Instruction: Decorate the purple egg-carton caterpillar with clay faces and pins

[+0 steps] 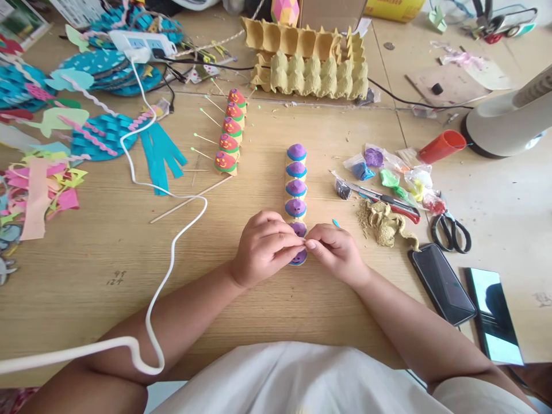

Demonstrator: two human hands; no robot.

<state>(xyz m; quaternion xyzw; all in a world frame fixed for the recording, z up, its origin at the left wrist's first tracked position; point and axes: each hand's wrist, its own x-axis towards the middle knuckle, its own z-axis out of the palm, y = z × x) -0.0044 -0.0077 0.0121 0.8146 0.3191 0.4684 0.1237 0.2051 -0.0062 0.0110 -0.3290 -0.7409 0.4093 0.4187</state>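
A strip cut from an egg carton (296,188), its humps coloured purple and blue, lies lengthwise in front of me. Over its near end my left hand (264,250) and my right hand (338,253) meet, fingertips pinched together. Whatever is between the fingertips is too small to make out. Small dark marks like a face show on the nearest hump, partly covered by my fingers. A second egg-carton strip (230,131), red and green with yellow faces, stands further left; thin pale sticks with green tips poke out of it.
Right of my hands lie a utility knife (388,201), scissors (451,232), bagged coloured clay (390,178) and a phone (443,284). Egg cartons (319,77) stand at the back. A white cable (172,253) runs across the left side, near a wooden stick (190,200).
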